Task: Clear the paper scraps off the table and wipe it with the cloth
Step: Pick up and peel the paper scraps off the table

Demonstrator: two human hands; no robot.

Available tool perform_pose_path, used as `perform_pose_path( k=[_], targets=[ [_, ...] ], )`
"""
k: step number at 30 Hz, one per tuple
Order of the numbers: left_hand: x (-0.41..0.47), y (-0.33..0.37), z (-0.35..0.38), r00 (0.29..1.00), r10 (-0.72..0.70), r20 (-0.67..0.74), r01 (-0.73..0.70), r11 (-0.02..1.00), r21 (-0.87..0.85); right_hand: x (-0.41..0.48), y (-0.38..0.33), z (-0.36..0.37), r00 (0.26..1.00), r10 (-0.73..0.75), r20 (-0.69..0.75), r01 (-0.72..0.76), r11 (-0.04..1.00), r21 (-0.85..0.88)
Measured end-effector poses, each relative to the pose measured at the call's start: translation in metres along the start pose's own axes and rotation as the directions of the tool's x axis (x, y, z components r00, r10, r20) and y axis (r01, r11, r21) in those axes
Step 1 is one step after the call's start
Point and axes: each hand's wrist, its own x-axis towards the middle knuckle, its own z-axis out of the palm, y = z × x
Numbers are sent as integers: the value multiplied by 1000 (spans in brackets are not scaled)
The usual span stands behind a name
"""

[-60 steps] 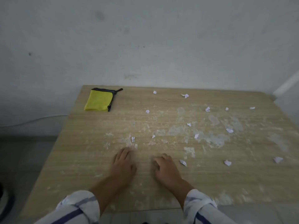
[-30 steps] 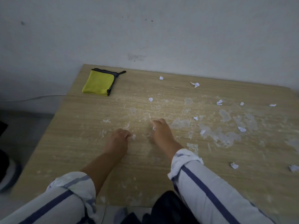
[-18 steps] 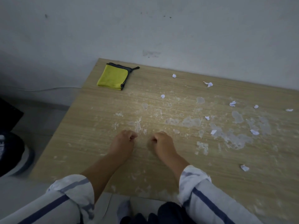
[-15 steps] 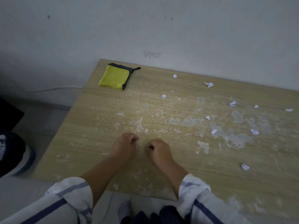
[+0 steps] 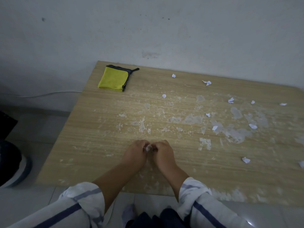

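My left hand [image 5: 135, 153] and my right hand [image 5: 163, 153] sit knuckle to knuckle near the front middle of the wooden table [image 5: 98, 145], fingers curled. Between their fingertips a small white paper scrap [image 5: 148, 147] shows, pinched by both hands. Several more white paper scraps lie across the far and right parts of the table, such as one [image 5: 173, 75] near the wall and one [image 5: 246, 160] at the right front. A folded yellow cloth [image 5: 113, 79] with a dark edge lies at the far left corner, well away from both hands.
Pale dried smears [image 5: 192, 119] cover the middle and right of the tabletop. A grey wall [image 5: 148, 30] backs the table. A cable [image 5: 49, 94] runs along the floor at the left, and a dark shoe [image 5: 11, 163] sits at the left edge.
Both hands picked up scraps near the table's middle, drew back toward the front edge and came together. Their fingertips now meet on a scrap.
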Motion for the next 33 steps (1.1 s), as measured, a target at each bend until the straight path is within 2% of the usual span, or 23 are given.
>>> perform_pose_path(
  k=[9,12,19,26,33],
  targets=[
    [2,-8,3,997,72,-7,-72,995,76,0,3,-3,1000,4,26,-2,998,-66],
    [3,-11,3,995,100,-21,-98,989,107,1,6,-7,1000,19,-7,-19,998,-67],
    [24,3,11,977,212,11,-208,945,253,6,29,-26,998,-4,-62,-14,957,-291],
    [76,43,41,979,144,142,-189,901,389,35,59,-63,999,-31,-41,14,934,-356],
    [120,73,80,991,93,100,-127,898,422,76,96,-109,997,-25,-72,0,946,-324]
  ],
)
